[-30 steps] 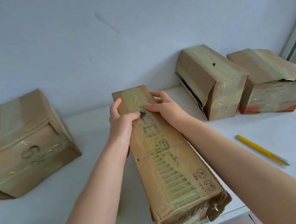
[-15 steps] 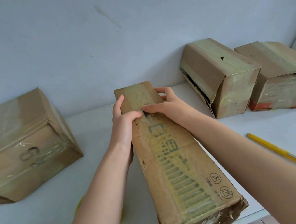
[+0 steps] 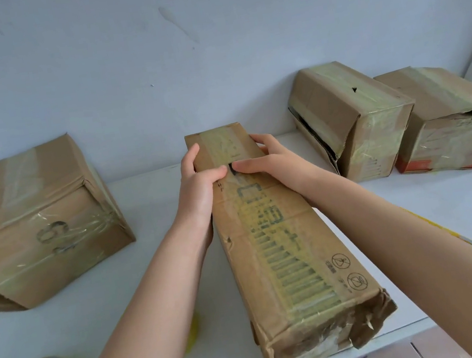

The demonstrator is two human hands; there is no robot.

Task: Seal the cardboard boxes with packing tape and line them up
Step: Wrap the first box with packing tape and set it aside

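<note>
Pressing on at the far end, my left hand [image 3: 198, 186] and right hand [image 3: 272, 163] have barely shifted in the last second. Both stay clamped round the long box [image 3: 315, 237], thumbs now meeting over a dark gap in the tape [image 3: 271, 235]. I judge that this seam is being smoothed down and lining up has not begun. The long box lies mid-desk [image 3: 147, 214], running 12 to 6 o'clock. It is worn, its tape yellowed, and its 6 o'clock end is torn.
</note>
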